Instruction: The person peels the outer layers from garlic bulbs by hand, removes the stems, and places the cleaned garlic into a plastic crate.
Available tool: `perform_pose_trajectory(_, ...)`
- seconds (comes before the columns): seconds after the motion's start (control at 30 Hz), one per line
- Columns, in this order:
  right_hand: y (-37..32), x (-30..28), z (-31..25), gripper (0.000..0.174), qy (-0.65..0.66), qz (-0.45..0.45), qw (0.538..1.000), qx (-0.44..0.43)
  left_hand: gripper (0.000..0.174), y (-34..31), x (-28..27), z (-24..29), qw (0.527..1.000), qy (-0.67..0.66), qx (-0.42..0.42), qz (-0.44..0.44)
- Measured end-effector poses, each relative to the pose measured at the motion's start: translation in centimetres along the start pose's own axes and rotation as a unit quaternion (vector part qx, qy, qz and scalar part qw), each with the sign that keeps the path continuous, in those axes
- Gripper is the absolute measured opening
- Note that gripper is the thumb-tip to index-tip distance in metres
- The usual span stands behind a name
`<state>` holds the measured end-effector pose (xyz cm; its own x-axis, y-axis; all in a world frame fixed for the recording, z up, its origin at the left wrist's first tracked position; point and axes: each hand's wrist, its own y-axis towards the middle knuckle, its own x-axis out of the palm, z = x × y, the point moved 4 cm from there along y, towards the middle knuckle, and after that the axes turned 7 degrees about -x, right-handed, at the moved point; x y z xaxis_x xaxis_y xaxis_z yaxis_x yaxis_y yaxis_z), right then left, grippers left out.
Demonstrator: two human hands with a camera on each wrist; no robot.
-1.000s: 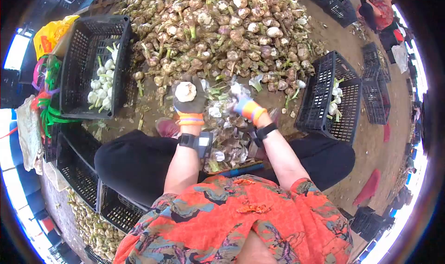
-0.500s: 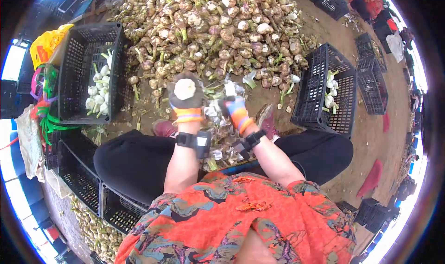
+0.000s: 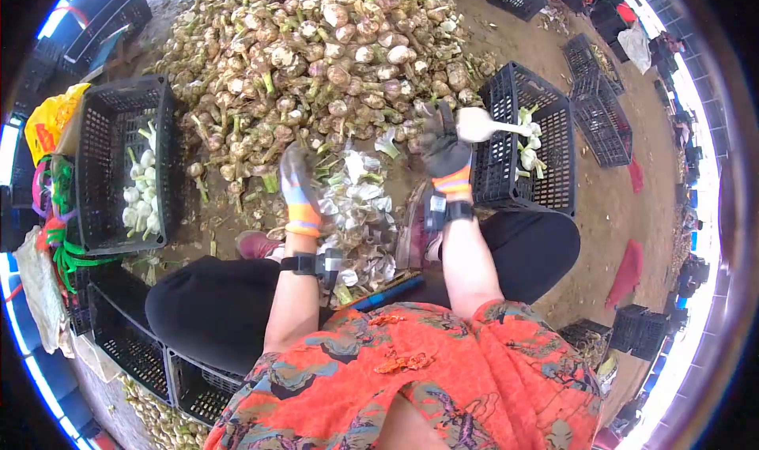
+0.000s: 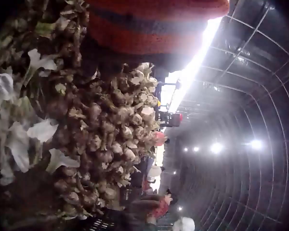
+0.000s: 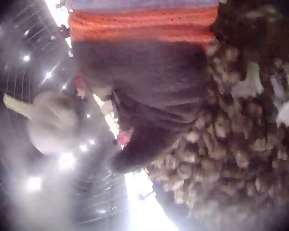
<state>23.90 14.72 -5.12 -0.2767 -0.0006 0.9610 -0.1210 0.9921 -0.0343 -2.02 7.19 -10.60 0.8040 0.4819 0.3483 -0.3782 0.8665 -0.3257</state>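
My right hand (image 3: 444, 150), in a dark-palmed glove with an orange cuff, is raised before the right crate with its fingers extended. A peeled white garlic bulb (image 3: 474, 124) with its stem is in the air just right of those fingers. In the right wrist view a gap separates the bulb (image 5: 53, 122) from the gloved hand (image 5: 139, 82). My left hand (image 3: 299, 177), gloved too, hovers edge-on left of the loose garlic skins (image 3: 360, 189), fingers loosely straight and holding nothing. The left wrist view mostly catches its orange cuff (image 4: 144, 26).
A large heap of unpeeled garlic (image 3: 316, 63) lies ahead. The right black crate (image 3: 545, 94) and left black crate (image 3: 88, 165) each hold several cleaned bulbs. More crates (image 3: 605, 118) stand farther right. My bent knees (image 3: 213, 312) flank the skins.
The white bulb on my left hand is gone from there. My right hand has swung from the skins toward the right crate, and a bulb is now loose beside it. The view has shifted.
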Motion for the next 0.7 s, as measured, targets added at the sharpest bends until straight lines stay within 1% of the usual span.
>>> perform_pose_trajectory(0.03, 1.8, -3.9, -0.7, 0.029, -0.065, 0.140, 0.988, -0.014, 0.048, -0.2, 0.0, -0.2, 1.000, 0.001, -0.002, 0.000)
perform_pose_trajectory(0.07, 3.5, -6.3, -0.3, 0.029, -0.065, 0.138, 0.988, -0.015, 0.040, -0.3, -0.2, -0.3, 0.998, -0.021, -0.023, 0.047)
perform_pose_trajectory(0.1, 5.3, -9.1, 0.5, 0.032, -0.328, 0.153, 0.932, 0.012, 0.032, -0.2, -0.6, -0.4, 0.994, -0.044, -0.042, 0.095)
perform_pose_trajectory(0.13, 6.5, -11.3, 1.2, 0.036, -0.566, 0.161, 0.808, 0.038, 0.030, 0.3, -1.1, -1.5, 0.994, -0.033, -0.072, 0.070)
perform_pose_trajectory(0.17, 7.2, -11.6, 2.0, 0.040, -0.763, 0.154, 0.625, 0.062, 0.030, 0.1, -1.1, -1.8, 0.994, -0.031, -0.071, 0.074)
perform_pose_trajectory(0.2, 8.2, -11.5, 3.3, 0.039, -0.852, 0.122, 0.504, 0.069, 0.028, 0.0, -0.8, -2.2, 0.995, -0.039, -0.060, 0.073)
perform_pose_trajectory(0.23, 8.9, -11.6, 4.4, 0.039, -0.922, 0.087, 0.370, 0.075, 0.027, 0.0, -0.8, -2.4, 0.995, -0.045, -0.050, 0.072)
perform_pose_trajectory(0.27, 9.4, -13.9, 5.4, 0.037, -0.923, 0.071, 0.368, 0.091, 0.030, 0.6, -1.8, -3.4, 0.995, -0.012, -0.070, 0.065)
perform_pose_trajectory(0.3, 9.6, -13.4, 5.7, 0.037, -0.922, 0.065, 0.369, 0.094, 0.030, 1.3, -2.2, -4.7, 0.996, -0.030, -0.055, 0.062)
perform_pose_trajectory(0.33, 9.6, -13.0, 5.6, 0.037, -0.924, 0.072, 0.359, 0.107, 0.031, 2.3, -2.6, -5.7, 0.998, 0.034, -0.009, 0.044)
perform_pose_trajectory(0.37, 9.6, -12.4, 5.6, 0.036, -0.927, 0.078, 0.349, 0.118, 0.032, 2.9, -2.3, -5.3, 0.994, 0.097, 0.036, 0.026)
perform_pose_trajectory(0.4, 8.7, -10.4, 5.5, 0.037, -0.898, 0.082, 0.422, 0.099, 0.035, 2.9, -1.6, -5.3, 0.990, 0.110, 0.087, 0.017)
perform_pose_trajectory(0.43, 9.6, -12.7, 6.1, 0.029, -0.891, 0.033, 0.447, 0.076, 0.037, 2.5, -1.3, -6.2, 0.993, 0.110, 0.038, 0.012)
perform_pose_trajectory(0.47, 8.5, -12.7, 6.8, 0.024, -0.714, 0.018, 0.689, 0.126, 0.038, 1.4, 0.2, -4.9, 0.995, 0.100, 0.009, 0.003)
perform_pose_trajectory(0.5, 6.8, -11.6, 7.6, 0.019, -0.469, 0.005, 0.867, 0.166, 0.038, 0.4, 1.5, -3.4, 0.996, 0.091, -0.018, -0.006)
perform_pose_trajectory(0.53, 4.7, -7.9, 7.9, 0.015, -0.433, -0.002, 0.879, 0.201, 0.044, -0.5, 2.3, -2.5, 0.994, -0.013, -0.097, -0.046)
perform_pose_trajectory(0.57, 3.1, -3.7, 8.4, 0.012, -0.395, -0.010, 0.889, 0.233, 0.044, -0.6, 2.2, -4.0, 0.968, -0.117, -0.201, -0.092)
perform_pose_trajectory(0.63, 2.0, -0.9, 9.1, 0.014, -0.386, -0.022, 0.895, 0.224, 0.046, 0.1, 2.2, -5.3, 0.943, -0.174, -0.236, -0.155)
perform_pose_trajectory(0.67, 1.5, 0.4, 8.9, 0.016, -0.380, -0.018, 0.905, 0.191, 0.047, -1.5, 3.6, -1.6, 0.952, -0.166, -0.143, -0.214)
perform_pose_trajectory(0.7, 1.1, 1.4, 8.7, 0.017, -0.374, -0.015, 0.914, 0.155, 0.047, -1.6, 3.4, -0.9, 0.952, -0.163, -0.138, -0.219)
